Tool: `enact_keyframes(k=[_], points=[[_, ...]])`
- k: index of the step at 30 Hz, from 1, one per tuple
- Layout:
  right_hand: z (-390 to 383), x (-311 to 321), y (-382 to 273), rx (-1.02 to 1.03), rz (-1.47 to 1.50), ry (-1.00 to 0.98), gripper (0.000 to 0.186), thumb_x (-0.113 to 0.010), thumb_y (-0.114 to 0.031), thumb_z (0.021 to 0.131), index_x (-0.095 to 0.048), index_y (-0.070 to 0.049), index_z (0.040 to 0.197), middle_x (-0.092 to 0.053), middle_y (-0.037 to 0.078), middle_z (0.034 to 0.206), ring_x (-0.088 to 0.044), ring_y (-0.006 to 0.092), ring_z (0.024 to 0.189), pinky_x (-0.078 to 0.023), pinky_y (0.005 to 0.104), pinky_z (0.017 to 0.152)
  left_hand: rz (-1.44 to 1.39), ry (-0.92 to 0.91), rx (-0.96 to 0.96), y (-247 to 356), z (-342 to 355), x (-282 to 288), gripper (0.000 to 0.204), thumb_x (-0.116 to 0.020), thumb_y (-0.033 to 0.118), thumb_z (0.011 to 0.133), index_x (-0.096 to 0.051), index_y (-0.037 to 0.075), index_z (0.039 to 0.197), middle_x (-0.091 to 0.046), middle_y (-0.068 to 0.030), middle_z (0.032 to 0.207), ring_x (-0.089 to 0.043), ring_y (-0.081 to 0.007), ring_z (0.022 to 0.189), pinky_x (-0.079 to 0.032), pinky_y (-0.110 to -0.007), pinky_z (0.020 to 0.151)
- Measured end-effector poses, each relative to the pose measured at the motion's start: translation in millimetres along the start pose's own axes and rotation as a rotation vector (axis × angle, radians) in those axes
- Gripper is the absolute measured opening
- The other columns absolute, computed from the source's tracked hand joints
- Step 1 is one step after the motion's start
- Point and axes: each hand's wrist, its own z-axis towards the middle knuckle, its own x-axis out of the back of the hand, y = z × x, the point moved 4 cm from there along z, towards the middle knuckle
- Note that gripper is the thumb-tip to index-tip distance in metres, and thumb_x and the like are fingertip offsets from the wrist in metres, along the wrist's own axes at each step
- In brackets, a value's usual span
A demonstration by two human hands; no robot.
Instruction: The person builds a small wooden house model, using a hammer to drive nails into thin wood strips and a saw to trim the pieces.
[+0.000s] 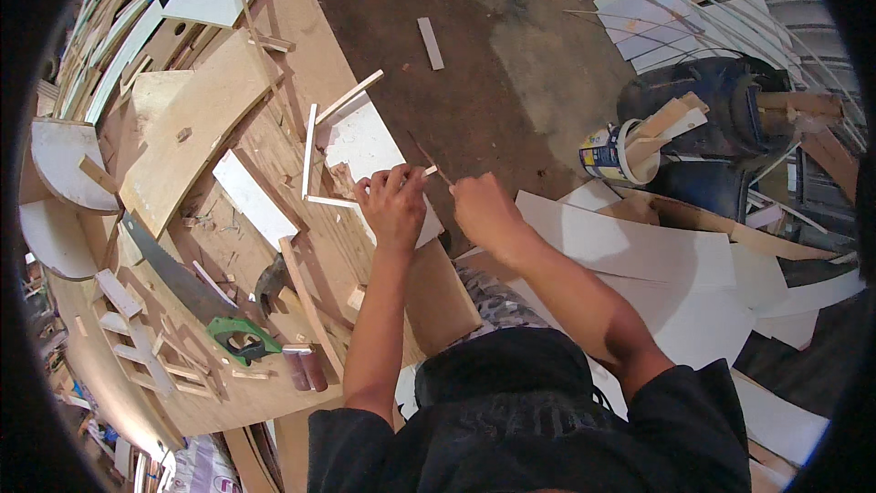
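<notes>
My left hand is closed over a thin wooden strip, whose pale end pokes out past the fingers at the workbench's edge. Beneath that hand lies a white board. My right hand, in a fist, grips a slender dark blade-like tool; its grip is hidden in the fingers, and its blade reaches forward beside the strip's end. Whether blade and strip touch, I cannot tell. Against the board, several narrow strips form an angular open frame, one end of it running toward my left hand.
On the workbench lie a green-handled handsaw, a hammer, a white-faced block and two brown cylinders. A bucket of wood offcuts stands right, by a dark barrel. White sheets lie below it.
</notes>
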Motion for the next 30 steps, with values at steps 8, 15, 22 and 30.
enact_keyframes(k=[8,15,22,30], points=[[-9,-3,-1,-0.030,-0.002,0.072,0.029,-0.057,-0.016,0.105,-0.074,0.007,0.107,-0.072,0.035,0.092,-0.073,0.0535,0.091,-0.059,0.0601,0.081,0.000,0.028,-0.029,5,5,-1,0.019,-0.080,0.017,0.085,-0.081,0.024,0.102,-0.075,0.0061,0.105,-0.068,-0.0195,0.096,-0.043,-0.044,0.096],[-4,-15,18,-0.015,0.100,0.249,0.032,-0.054,-0.019,0.108,-0.069,0.006,0.096,-0.072,0.032,0.085,-0.073,0.0520,0.084,-0.060,0.0589,0.075,0.086,0.053,-0.024,5,12,-2,0.020,-0.082,0.017,0.083,-0.082,0.025,0.101,-0.074,0.0064,0.103,-0.068,-0.0184,0.096,-0.044,-0.042,0.094],[0,-42,22,0.046,0.145,0.295,0.027,-0.053,-0.017,0.108,-0.066,0.004,0.098,-0.072,0.031,0.084,-0.073,0.0506,0.081,-0.060,0.0589,0.071,0.091,-0.004,-0.045,6,12,-4,0.021,-0.084,0.018,0.084,-0.083,0.025,0.103,-0.075,0.0066,0.103,-0.067,-0.0178,0.096,-0.044,-0.042,0.095],[-3,-58,27,0.054,0.279,0.413,0.019,-0.058,-0.014,0.106,-0.063,0.002,0.098,-0.072,0.027,0.087,-0.073,0.0479,0.082,-0.058,0.0565,0.068,0.068,0.019,-0.039,1,10,-7,0.020,-0.081,0.015,0.086,-0.083,0.025,0.104,-0.073,0.0080,0.103,-0.066,-0.0175,0.097,-0.042,-0.042,0.096]])
